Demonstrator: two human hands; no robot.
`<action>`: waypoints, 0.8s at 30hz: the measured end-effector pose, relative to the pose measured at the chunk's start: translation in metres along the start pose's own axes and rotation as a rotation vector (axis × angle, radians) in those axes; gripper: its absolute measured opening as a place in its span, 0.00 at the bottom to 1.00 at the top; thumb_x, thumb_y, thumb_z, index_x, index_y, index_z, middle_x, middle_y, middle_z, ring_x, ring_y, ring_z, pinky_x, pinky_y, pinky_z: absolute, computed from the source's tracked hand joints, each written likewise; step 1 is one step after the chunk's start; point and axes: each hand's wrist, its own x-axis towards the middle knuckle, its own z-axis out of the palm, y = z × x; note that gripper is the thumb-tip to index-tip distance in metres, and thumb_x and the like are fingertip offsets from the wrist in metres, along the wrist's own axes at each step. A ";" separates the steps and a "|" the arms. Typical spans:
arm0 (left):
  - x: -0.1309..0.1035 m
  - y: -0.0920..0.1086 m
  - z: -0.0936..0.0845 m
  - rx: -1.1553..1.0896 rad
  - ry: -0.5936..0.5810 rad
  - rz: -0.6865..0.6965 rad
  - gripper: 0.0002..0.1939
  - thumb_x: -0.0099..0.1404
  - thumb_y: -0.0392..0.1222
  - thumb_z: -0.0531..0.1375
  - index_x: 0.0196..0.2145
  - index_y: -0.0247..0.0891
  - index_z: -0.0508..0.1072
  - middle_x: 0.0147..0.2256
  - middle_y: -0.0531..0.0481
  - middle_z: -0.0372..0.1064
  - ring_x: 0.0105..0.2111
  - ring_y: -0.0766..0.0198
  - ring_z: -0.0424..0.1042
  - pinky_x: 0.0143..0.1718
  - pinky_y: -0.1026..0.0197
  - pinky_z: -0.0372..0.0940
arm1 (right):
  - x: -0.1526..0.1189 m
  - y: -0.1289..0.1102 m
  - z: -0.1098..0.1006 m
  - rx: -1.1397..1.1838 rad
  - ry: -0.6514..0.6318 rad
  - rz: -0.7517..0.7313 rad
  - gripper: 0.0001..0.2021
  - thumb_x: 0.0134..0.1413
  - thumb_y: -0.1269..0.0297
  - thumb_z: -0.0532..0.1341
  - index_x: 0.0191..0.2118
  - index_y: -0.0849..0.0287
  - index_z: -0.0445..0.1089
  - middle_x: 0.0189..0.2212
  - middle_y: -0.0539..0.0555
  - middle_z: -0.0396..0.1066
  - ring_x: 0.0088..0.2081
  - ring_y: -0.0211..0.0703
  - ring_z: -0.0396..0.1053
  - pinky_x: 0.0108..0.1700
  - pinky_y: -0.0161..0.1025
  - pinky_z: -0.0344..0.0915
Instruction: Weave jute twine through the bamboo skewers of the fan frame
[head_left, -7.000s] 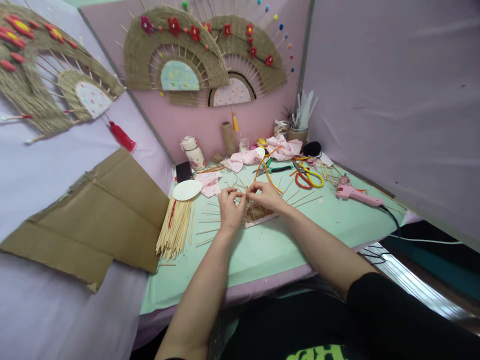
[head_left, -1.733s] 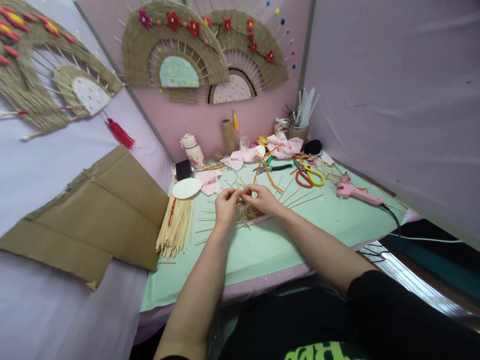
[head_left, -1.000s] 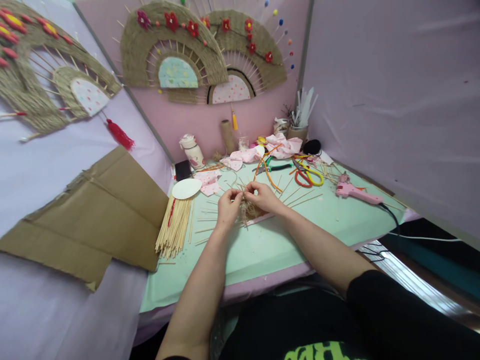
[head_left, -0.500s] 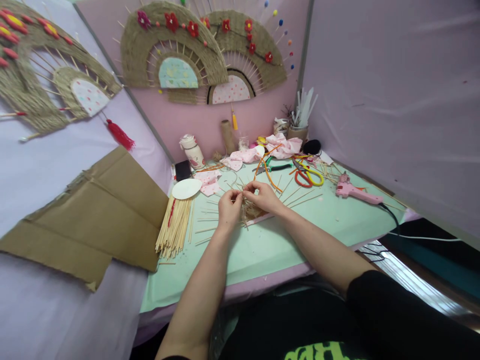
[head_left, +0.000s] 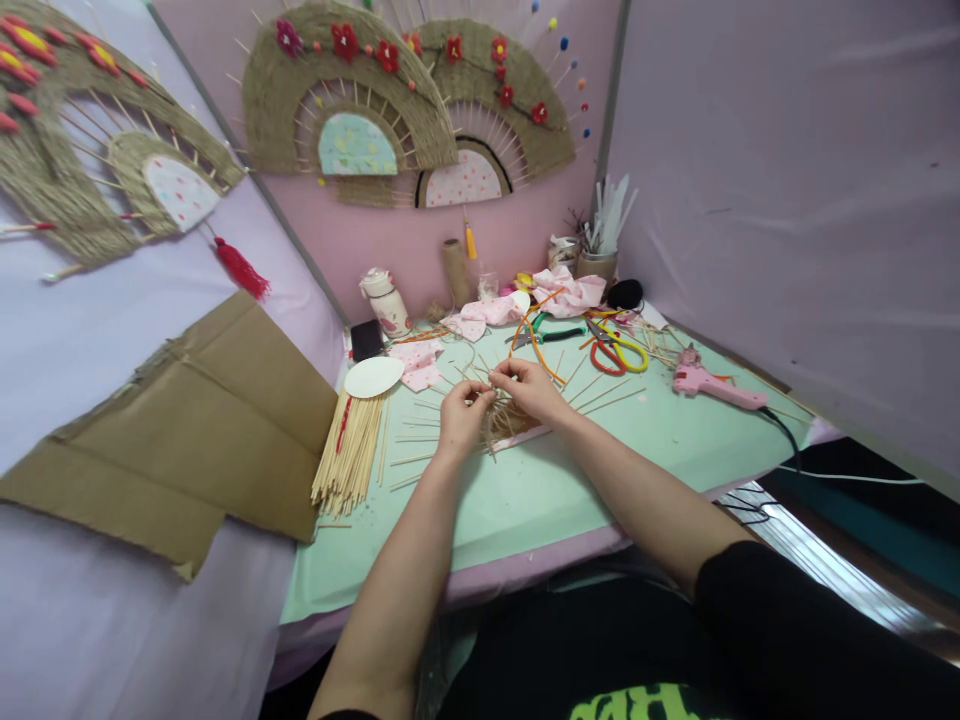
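Pinching with fingertips, the left hand (head_left: 460, 418) and right hand (head_left: 529, 390) hold pale string (head_left: 490, 424), the stick fan (head_left: 520, 421) just below.

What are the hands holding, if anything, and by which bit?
The left hand and right hand seem to pinch thin twine over the stick fan; exactly which part is hidden.

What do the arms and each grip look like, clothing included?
The left grip and right grip are bare, ungloved hands; fine detail is too small to judge. The left forearm and right forearm show no watch or band. The right sleeve is black; only a sliver of the left sleeve, also black, shows. The black top has yellow-green lettering.
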 end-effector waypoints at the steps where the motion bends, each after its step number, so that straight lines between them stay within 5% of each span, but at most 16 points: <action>1: 0.000 0.000 0.000 -0.035 -0.009 -0.022 0.05 0.51 0.39 0.61 0.26 0.35 0.72 0.26 0.51 0.68 0.28 0.67 0.65 0.34 0.63 0.59 | 0.000 0.000 0.000 0.012 -0.003 0.003 0.11 0.47 0.58 0.59 0.25 0.61 0.67 0.22 0.47 0.63 0.27 0.34 0.59 0.34 0.34 0.58; 24: -0.001 0.005 -0.002 -0.216 -0.046 -0.089 0.07 0.54 0.42 0.60 0.27 0.35 0.69 0.22 0.53 0.66 0.23 0.70 0.63 0.28 0.66 0.58 | 0.000 -0.006 -0.001 0.004 -0.035 0.000 0.09 0.47 0.62 0.59 0.32 0.61 0.71 0.30 0.52 0.72 0.33 0.38 0.66 0.39 0.37 0.61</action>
